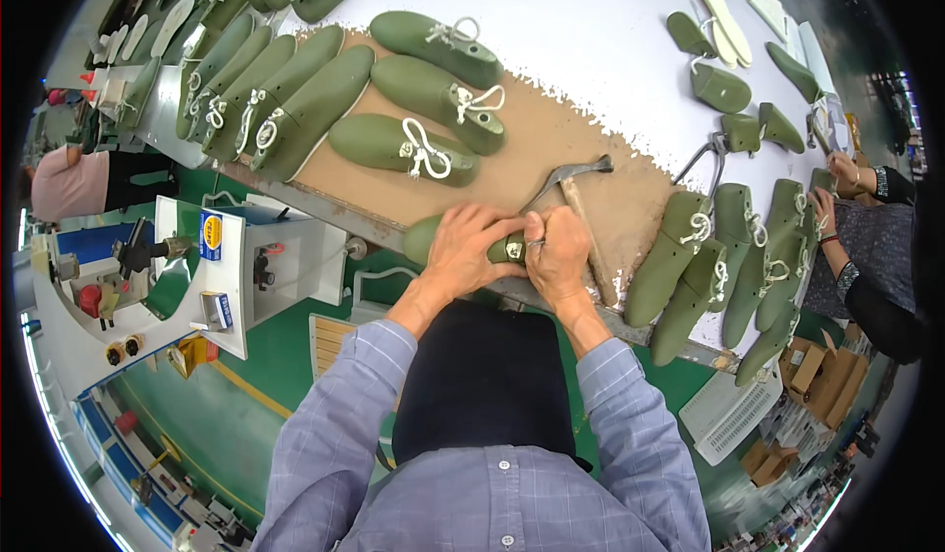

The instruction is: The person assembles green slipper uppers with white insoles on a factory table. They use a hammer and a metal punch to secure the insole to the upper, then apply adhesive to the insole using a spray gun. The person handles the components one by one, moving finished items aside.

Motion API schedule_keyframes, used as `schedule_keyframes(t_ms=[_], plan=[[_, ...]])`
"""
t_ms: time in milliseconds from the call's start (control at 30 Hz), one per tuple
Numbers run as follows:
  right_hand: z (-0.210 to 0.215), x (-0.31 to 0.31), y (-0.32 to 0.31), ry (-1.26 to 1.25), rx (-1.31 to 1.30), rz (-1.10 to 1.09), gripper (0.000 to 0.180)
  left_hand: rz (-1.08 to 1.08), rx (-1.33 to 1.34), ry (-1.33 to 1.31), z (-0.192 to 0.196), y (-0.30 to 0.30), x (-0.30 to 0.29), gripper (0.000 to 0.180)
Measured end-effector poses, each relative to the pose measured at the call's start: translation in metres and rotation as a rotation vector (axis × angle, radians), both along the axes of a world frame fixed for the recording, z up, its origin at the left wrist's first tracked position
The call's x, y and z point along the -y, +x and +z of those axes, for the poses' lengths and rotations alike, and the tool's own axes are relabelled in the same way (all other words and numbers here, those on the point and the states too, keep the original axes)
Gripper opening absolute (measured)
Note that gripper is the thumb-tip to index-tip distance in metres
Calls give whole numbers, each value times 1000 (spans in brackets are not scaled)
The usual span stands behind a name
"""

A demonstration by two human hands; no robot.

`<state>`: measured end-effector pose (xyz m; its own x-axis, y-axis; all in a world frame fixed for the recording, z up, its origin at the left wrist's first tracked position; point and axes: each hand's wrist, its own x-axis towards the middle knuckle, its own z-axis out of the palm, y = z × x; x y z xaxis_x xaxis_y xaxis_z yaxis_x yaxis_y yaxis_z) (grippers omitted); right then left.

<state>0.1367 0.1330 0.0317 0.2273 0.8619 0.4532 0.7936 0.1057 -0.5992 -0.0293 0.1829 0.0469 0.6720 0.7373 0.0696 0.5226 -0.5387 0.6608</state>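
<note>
- Here's the last [421, 240], lying along the table's [561, 129] near edge, toe to the left!
- Left hand [471, 247] wraps it, grasping from above; that hold should stay firm so nothing rolls.
- Right hand [558, 254] is clenched at the other end; exactly what it grips, I can't tell. Steady, even force would serve best.
- Hammer [588, 227] right beside; mind those knuckles!

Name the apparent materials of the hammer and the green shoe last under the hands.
Hammer head: probably steel, given its dark, metallic surface. Hammer handle: likely bare wood, pale brown and dull. Green shoe last: probably plastic, judging by its smooth, evenly coloured visible end, though painted wood is possible.
</note>
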Motion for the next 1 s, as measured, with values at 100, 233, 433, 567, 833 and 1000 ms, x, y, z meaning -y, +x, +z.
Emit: schedule_keyframes(t_ms=[100, 233, 433, 567, 833, 1000], plan=[[15, 1, 15, -279, -474, -29, 28, 45, -20, 43, -3, 2, 3, 57], [49, 27, 49, -481, -931, -36, 33, 120, 59, -24, -13, 6, 7, 55], [76, 63, 50, -470, -552, 123, 29, 116, 84, -4, -10, 4, 9, 51], [92, 42, 58, -470, -306, 6, 24, 136, 89, -43, -14, 2, 13, 53], [125, 21, 39, -600, 121, 216, 20, 151, 126, 14, -17, 5, 13, 51], [114, 19, 31, -595, 231, 369, 9, 162, 163, 14, -13, 6, 13, 49]])
